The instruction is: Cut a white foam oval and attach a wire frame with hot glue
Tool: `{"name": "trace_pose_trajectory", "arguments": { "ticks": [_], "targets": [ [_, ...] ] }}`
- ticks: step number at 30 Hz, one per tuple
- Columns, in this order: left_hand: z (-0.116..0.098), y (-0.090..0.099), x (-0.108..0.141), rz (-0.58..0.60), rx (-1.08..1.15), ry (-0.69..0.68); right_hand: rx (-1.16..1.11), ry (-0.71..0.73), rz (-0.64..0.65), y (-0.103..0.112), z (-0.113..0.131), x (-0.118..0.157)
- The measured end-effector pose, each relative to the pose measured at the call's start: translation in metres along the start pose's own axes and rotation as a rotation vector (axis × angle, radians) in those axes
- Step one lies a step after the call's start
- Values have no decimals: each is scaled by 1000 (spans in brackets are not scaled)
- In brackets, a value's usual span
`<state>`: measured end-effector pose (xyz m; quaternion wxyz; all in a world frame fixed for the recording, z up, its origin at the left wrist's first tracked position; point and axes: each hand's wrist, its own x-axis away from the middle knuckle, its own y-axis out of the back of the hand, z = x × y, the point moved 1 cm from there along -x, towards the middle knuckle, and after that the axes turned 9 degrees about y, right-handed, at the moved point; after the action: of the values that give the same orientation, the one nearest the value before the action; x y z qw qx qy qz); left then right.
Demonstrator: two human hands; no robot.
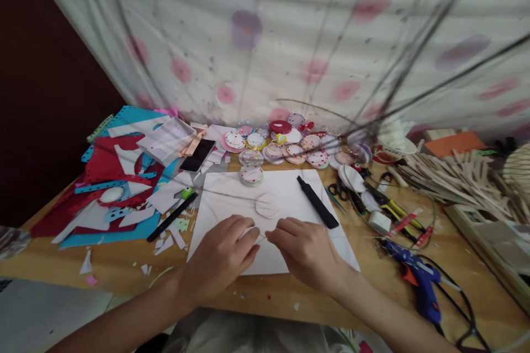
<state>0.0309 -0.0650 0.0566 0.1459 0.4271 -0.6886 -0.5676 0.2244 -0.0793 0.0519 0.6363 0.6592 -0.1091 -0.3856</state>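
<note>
Over a white paper sheet [223, 193], both of my hands are close together with fingers pinched. My left hand [227, 242] is closed near a thin, pale bit, too small to name. Facing it, my right hand [304, 245] is also closed, its fingertips around the other side of that bit. What each hand grips is mostly hidden. Just beyond the fingers lies a pale disc with a pink edge [267, 206]. A round, red-dotted ornament [251, 175] rests at the sheet's far edge. To the right, a long black tool [318, 202] lies on the paper.
At left are coloured scraps [103, 176], a phone [199, 155] and a black pen [171, 216]. Several round ornaments [290, 146] line the back. Rightward lie scissors [338, 192], pliers [381, 198], a blue glue gun [426, 287] with its cord, and wooden sticks [451, 176].
</note>
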Motion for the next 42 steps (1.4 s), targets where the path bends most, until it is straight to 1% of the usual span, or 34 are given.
{"name": "trace_pose_trajectory", "arguments": {
  "ticks": [2,4,6,8,11,12,13,15,17,18,19,21,22,23,24,26,27,28,29,32,35,37,38,39,42],
  "targets": [
    [-1,-4,2,10,-62,-80,10,8,9,-4,3,-1],
    [-1,-8,4,37,-40,-86,31,16,15,-7,5,0],
    [0,-11,6,77,35,-35,50,24,31,-8,7,1],
    [1,-14,7,134,134,45,54,37,65,-9,9,4],
    [3,-14,4,258,363,202,40,87,111,-9,11,8],
    [5,-13,1,325,474,268,31,107,118,-9,12,9],
    [6,-12,-2,418,604,339,21,127,116,-8,12,10],
    [11,-10,-7,668,897,465,-16,169,88,-5,13,12],
    [14,-7,-12,910,1147,525,-73,214,35,-1,13,14],
    [16,-6,-13,997,1233,528,-109,240,5,1,13,15],
    [16,-4,-14,1059,1283,522,-150,261,-21,2,13,16],
    [16,-2,-13,1119,1290,496,-232,269,-54,4,13,18],
    [15,-2,-11,1111,1258,483,-266,250,-62,3,13,19],
    [14,-1,-9,1054,1200,473,-296,214,-69,3,13,20],
    [13,0,-7,945,1115,451,-325,162,-81,2,12,21],
    [11,2,-3,652,883,352,-391,51,-107,2,11,22],
    [10,3,0,512,755,269,-429,2,-119,2,11,22],
    [9,4,2,398,627,167,-467,-36,-123,2,12,22],
    [7,6,4,320,507,55,-499,-60,-116,2,12,21],
    [4,9,7,171,208,-236,-547,-82,-85,3,15,18],
    [1,12,7,-10,25,-416,-536,-101,-57,4,16,14],
    [0,12,7,-124,-34,-497,-528,-112,-33,5,17,13],
    [0,12,7,-163,-52,-525,-525,-114,-20,5,16,12],
    [1,11,8,-184,-66,-547,-519,-113,-5,5,16,12],
    [3,8,10,-188,-100,-579,-466,-93,35,5,16,12]
  ]
}}
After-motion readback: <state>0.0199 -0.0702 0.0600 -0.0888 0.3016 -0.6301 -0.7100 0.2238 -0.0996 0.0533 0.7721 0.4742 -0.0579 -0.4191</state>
